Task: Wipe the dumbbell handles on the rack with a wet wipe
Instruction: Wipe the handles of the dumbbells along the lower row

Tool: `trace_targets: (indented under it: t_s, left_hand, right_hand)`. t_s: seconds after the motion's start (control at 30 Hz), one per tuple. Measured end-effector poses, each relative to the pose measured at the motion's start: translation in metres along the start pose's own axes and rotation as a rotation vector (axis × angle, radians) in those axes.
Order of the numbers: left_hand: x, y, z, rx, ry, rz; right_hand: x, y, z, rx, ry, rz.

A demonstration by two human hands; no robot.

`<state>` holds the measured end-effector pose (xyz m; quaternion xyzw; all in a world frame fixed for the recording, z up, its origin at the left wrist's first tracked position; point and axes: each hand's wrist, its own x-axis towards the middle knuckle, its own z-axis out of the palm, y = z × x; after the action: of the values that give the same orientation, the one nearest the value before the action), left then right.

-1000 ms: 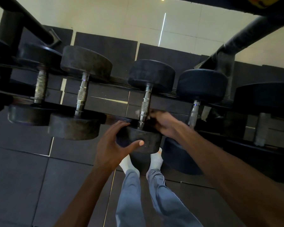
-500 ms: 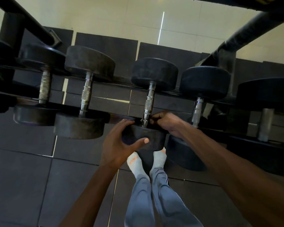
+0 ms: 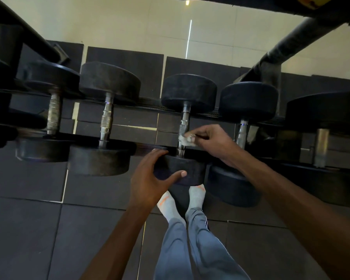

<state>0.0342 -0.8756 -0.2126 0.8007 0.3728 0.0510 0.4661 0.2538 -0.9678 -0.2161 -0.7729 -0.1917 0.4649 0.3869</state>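
Several black dumbbells with metal handles lie side by side on a dark rack (image 3: 146, 106). My right hand (image 3: 212, 141) pinches a small white wet wipe (image 3: 185, 139) against the lower part of the middle dumbbell's knurled handle (image 3: 183, 126). My left hand (image 3: 152, 178) grips the near head (image 3: 182, 170) of that same dumbbell, thumb under its rim. To the left stand two more handles, one bright (image 3: 106, 120) and one dull (image 3: 54, 114). A further handle (image 3: 241, 132) shows just right of my right hand.
Dark rubber floor tiles (image 3: 28, 229) lie below the rack, pale tiles beyond. My legs in grey trousers and white socks (image 3: 196, 196) stand under the middle dumbbell. A black frame tube (image 3: 291, 41) slants at the upper right, another at the upper left. A larger dumbbell (image 3: 321, 146) sits far right.
My right hand has slid up from the base of the middle handle, and the white wipe now shows between its fingers. My left hand keeps its hold on the near head.
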Motion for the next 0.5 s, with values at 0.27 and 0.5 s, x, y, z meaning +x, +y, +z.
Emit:
trace_targets:
  t_s: [0.27, 0.5]
  left_hand:
    - [0.001, 0.003, -0.003, 0.010, -0.009, 0.039]
    - [0.002, 0.001, -0.002, 0.004, -0.003, 0.038]
  right_hand:
    - [0.026, -0.045, 0.042, -1.134, -0.544, -0.422]
    - [0.026, -0.044, 0.037, -1.003, -0.533, -0.466]
